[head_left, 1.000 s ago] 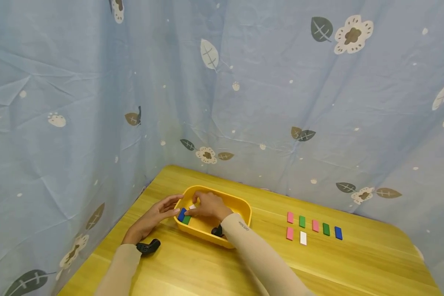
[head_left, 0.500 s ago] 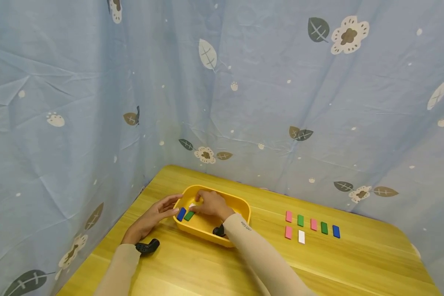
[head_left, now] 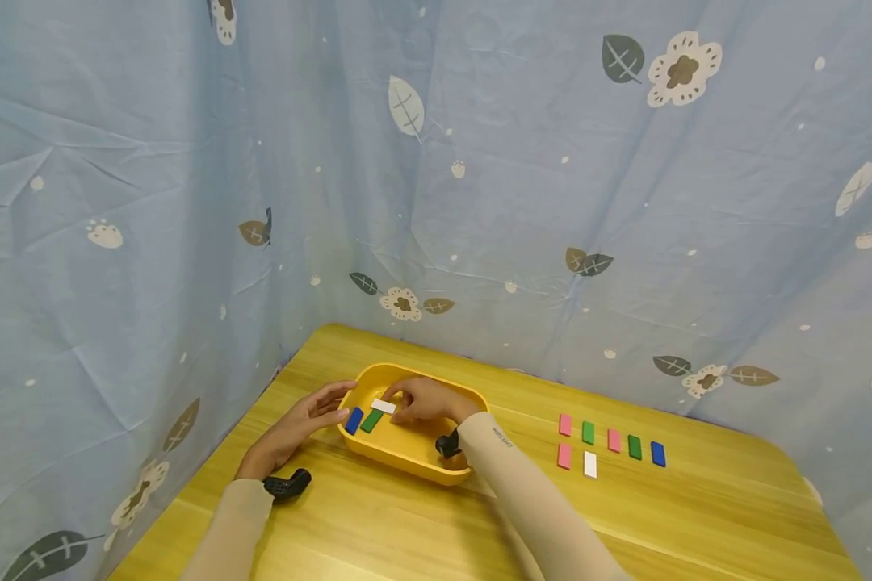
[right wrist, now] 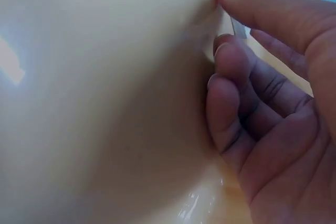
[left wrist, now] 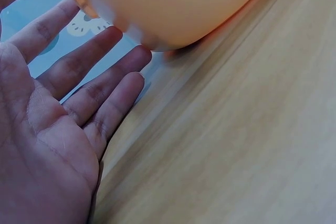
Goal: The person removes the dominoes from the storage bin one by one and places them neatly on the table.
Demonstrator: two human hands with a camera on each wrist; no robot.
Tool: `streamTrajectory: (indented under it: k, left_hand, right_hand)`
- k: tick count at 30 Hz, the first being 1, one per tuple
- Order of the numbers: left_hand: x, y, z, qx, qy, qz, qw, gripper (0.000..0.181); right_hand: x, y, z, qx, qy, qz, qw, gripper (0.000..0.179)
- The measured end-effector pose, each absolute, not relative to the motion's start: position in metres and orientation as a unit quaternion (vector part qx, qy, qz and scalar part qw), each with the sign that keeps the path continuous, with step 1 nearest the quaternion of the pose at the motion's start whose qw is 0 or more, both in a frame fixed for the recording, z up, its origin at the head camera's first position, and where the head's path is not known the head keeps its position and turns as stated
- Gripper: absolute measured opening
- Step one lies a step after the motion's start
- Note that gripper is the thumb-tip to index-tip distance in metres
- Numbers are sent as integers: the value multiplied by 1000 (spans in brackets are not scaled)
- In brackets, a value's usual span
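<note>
In the head view my right hand reaches into the yellow tray and pinches a white tile between thumb and index finger. The other fingers curl inward, as the right wrist view shows. A green tile lies right beside the white one, and a blue tile sits further left near the tray's end wall. My left hand is at the tray's left end, its fingers extended. In the left wrist view those fingertips meet or nearly meet the tray's outer wall.
Right of the tray, two rows of tiles lie on the wooden table: pink, green and blue behind, pink and white in front. Each wrist carries a black device. A blue patterned curtain encloses the table's back and left.
My right hand has shifted right inside the tray, and the white tile has come right with it, showing more fully. The green tile now lies apart from the blue one. My left hand stays put.
</note>
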State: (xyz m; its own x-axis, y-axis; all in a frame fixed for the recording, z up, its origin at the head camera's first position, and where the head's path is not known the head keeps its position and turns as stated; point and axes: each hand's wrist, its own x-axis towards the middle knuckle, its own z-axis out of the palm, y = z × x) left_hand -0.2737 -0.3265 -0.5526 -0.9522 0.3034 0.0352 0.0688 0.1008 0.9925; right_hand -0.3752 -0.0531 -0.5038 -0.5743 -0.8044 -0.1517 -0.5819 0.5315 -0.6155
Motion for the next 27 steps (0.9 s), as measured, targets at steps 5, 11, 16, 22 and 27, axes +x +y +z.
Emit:
streamTrajectory:
  k: [5,11,16,22,27]
  left_hand:
    - [-274,-327,-553,126,737,658,86,57]
    - [-276,-327,-555,128,738,657,88,57]
    - [-277,-328,-556,129,738,657,86,57]
    - [-277,-328,-556,134,739,655,84,57]
    - [-276,-327,-555,132,738,656,83,57]
  right_hand:
    - [-379,-54,-505,-416,845,-249,225,51]
    - [-378,-56,-504,-398,853,-253,221,33]
    - [-376,-55,-505,-381,865,-259,200,17]
    - [-377,-54,-510,-389,868,-249,181,15]
    - [-379,-55,-512,-391,865,-254,184,35]
